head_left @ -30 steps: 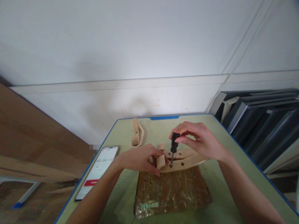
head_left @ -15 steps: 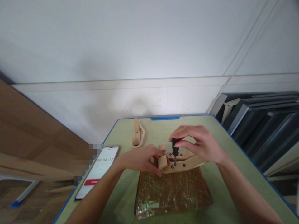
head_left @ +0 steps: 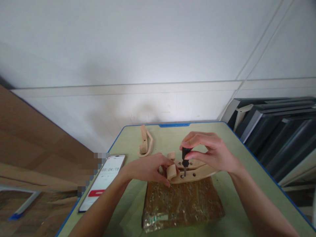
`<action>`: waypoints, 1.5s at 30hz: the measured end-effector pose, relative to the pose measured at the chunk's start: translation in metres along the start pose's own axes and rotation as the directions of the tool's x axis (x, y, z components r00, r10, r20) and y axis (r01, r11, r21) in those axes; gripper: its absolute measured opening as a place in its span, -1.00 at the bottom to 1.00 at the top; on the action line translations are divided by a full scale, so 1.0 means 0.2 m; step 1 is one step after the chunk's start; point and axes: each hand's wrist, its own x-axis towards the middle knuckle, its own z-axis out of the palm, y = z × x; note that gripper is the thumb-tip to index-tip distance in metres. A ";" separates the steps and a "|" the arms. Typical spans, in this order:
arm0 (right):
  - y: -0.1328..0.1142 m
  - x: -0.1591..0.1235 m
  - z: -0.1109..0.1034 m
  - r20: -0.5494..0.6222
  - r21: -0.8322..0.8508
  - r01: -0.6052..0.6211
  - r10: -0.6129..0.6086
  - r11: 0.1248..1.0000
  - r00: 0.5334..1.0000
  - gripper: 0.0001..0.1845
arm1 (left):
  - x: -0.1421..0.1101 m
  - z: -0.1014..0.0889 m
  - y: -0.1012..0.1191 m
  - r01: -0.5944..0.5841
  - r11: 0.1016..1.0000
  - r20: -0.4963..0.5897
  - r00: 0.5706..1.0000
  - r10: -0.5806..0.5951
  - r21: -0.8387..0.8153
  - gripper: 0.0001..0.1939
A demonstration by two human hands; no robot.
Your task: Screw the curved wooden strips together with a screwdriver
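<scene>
A bare stretch of green tabletop lies open along the far edge, bounded on the left by the angled wooden piece. The phone blocks the left side; the film-wrapped brown board takes up the near middle, below the hands.

Dim, soft wall shadows, faint blur, stretched edges

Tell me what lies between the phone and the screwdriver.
In the head view, the left hand and the wooden block it holds lie between the phone and the screwdriver.
</scene>
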 end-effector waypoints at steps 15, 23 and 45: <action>-0.05 -0.01 -0.09 0.106 -0.089 -0.050 0.060 0.995 0.993 -0.74 | 0.01 0.00 0.01 -0.012 0.996 0.001 1.000 0.012 0.086 -0.64; -0.05 -0.02 -0.08 0.101 -0.165 -0.010 0.027 0.986 0.994 -0.76 | 0.01 0.00 0.01 0.003 0.998 0.010 1.000 -0.004 0.060 -0.68; -0.08 -0.02 -0.05 0.103 -0.187 -0.094 0.115 0.978 0.988 -0.84 | 0.01 0.00 0.01 0.004 0.999 -0.017 1.000 -0.003 0.048 -0.68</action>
